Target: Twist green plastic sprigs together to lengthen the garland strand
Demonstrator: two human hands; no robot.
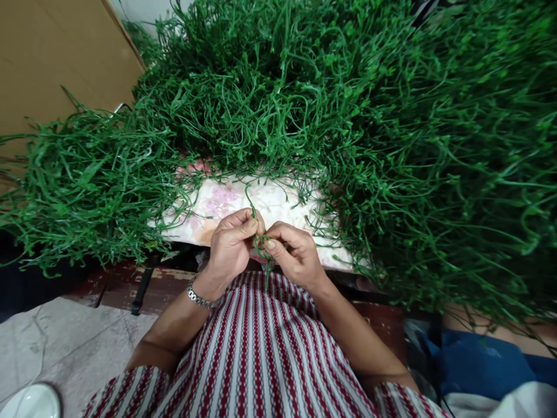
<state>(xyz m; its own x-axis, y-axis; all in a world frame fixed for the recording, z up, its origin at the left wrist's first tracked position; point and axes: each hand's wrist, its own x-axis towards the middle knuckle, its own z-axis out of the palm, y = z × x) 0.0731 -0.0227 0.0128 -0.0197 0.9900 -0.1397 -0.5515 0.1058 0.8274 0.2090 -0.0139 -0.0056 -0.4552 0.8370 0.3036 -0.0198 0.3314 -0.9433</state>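
Note:
A thin green plant-like stem [251, 201] with small branching tips is pinched between both my hands, above the edge of a white floral cloth [261, 203]. My left hand [234, 241] has a metal watch at its wrist and grips the stem's upper part between thumb and finger. Close beside it, my right hand [296, 255] pinches the branching lower part, and a piece hangs down below the fingers. Around the cloth lie a heap of similar green stems [278, 98] at the back, a smaller bunch [96, 180] on the left and a thick mass [456, 168] on the right.
A tan panel [56, 69] stands at the upper left. Worn dark red boards [174, 284] show under the cloth, with a black strap [141, 290] hanging over them. A white round object [37, 402] lies at the lower left, blue fabric [483, 360] at the lower right.

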